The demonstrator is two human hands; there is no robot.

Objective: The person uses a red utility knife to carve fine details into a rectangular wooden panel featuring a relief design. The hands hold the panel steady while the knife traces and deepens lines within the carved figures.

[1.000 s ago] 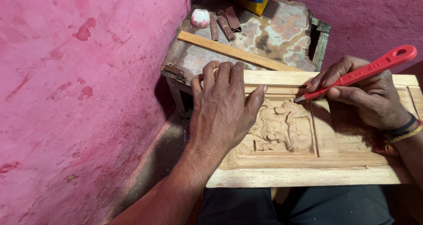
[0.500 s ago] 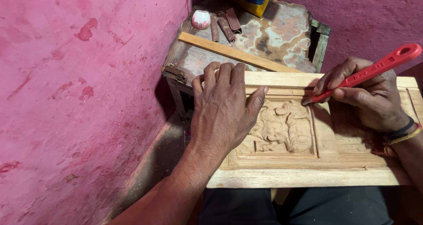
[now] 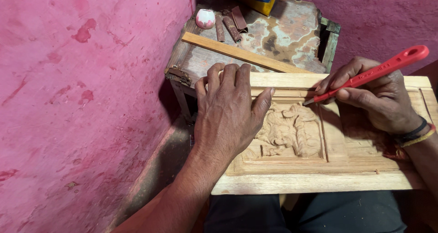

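Carved wooden panel (image 3: pixel 319 169) lies across the person's lap, its far edge against a worn small table (image 3: pixel 292 32); the left hand (image 3: pixel 228 109) presses flat on it, fingers spread a little; the right hand (image 3: pixel 378 100) pinches a red-handled tool (image 3: pixel 374 71), whose tip has crept slightly along the frame groove since a second ago (small working strokes, it seems).

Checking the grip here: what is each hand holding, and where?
Right hand grips the red-handled tool near its tip end. Left hand holds nothing, pressing flat on the carved wooden panel.
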